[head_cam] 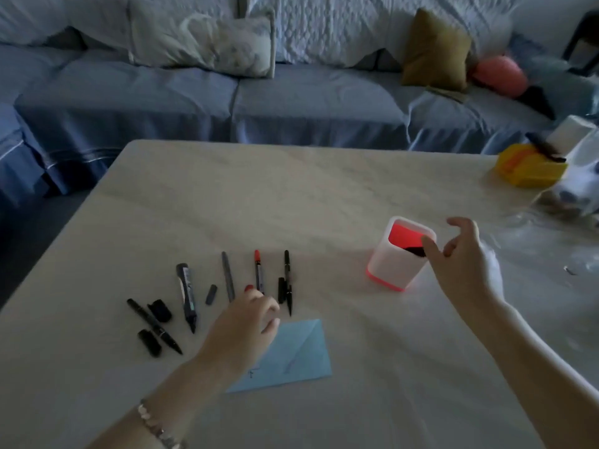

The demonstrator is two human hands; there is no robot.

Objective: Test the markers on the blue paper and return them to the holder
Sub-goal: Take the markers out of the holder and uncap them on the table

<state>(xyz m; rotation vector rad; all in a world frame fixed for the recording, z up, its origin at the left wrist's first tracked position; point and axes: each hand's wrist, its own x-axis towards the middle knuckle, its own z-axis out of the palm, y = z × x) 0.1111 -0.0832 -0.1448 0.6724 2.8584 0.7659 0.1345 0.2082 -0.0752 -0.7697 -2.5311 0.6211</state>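
Observation:
Several uncapped markers lie in a row on the table: a black pen (154,325), a thick black marker (187,293), a grey pen (228,277), a red-tipped marker (258,272) and a thin black marker (287,280), with loose caps beside them. The blue paper (291,354) lies in front of the row and carries faint test strokes. My left hand (246,322) hovers with curled fingers over the red marker's near end, next to a red cap (249,288); its grip is hidden. My right hand (463,264) sits loosely open at the rim of the white and red holder (400,254), which has something dark inside.
A yellow box (528,166) and clear plastic wrapping (577,189) sit at the table's far right. A blue sofa (227,102) with cushions runs behind the table. The table's left edge slants from the far left corner toward me.

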